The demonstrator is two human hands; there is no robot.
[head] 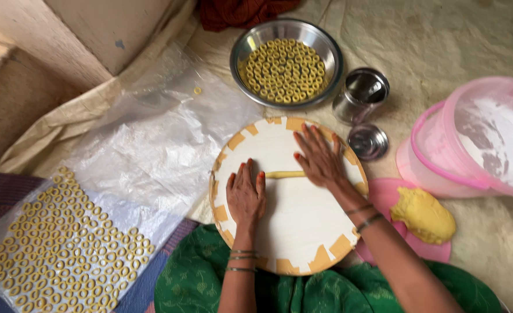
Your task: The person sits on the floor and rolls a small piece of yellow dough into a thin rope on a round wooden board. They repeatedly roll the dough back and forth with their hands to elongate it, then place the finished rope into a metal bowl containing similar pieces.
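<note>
Round wooden board (303,232); hands (246,194) (320,159) flat on thin dough rope (285,174).

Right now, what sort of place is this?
Probably a home floor used for snack making: a round rolling board, a steel bowl of dough rings, and more rings drying on a plastic sheet.

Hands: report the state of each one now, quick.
Left hand: open, flat on the round board, over one end of the dough strip.
Right hand: open, fingers spread, pressing the strip's other end.
</note>
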